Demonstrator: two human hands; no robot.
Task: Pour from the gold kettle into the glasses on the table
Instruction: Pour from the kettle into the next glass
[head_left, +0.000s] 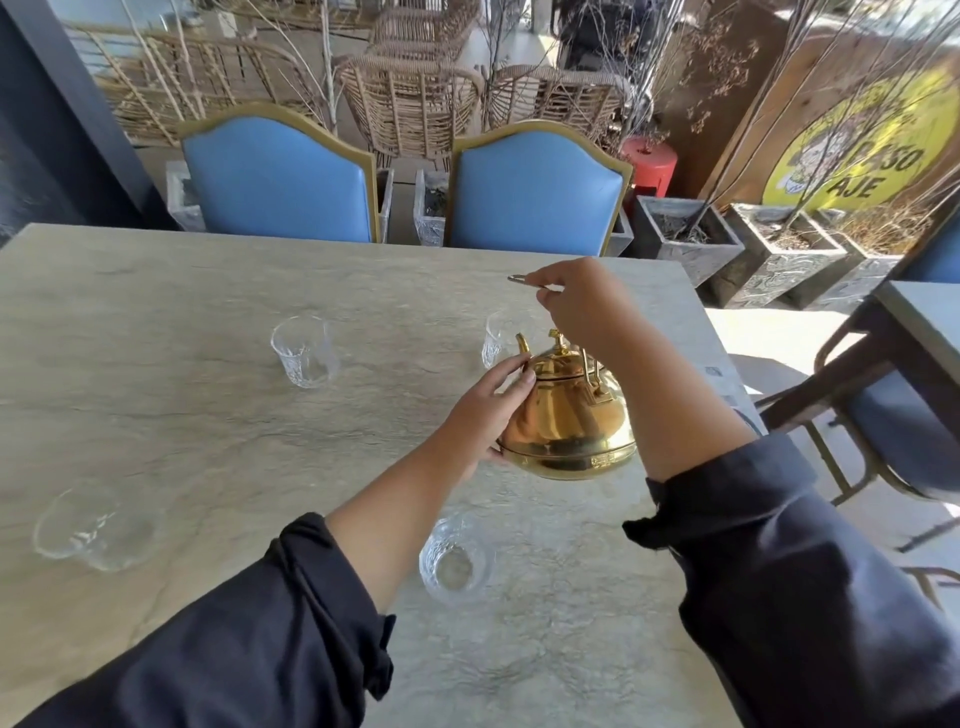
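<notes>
The gold kettle (569, 421) hangs above the pale stone table (156, 291), its spout pointing away toward a clear glass (496, 338) at the far right. My right hand (582, 301) grips the top of the kettle's handle, raised above the lid. My left hand (488, 410) rests flat against the kettle's left side, near the spout. A second glass (305, 351) stands at the far middle. A third glass (456, 558) stands just below the kettle, between my forearms. A fourth glass (93, 525) sits at the near left, blurred.
Two blue chairs (280, 176) (535, 192) stand pushed in at the table's far edge. Stone planters (691, 234) and a second table (924, 317) with a blue seat are to the right. The table's right edge runs close beside the kettle.
</notes>
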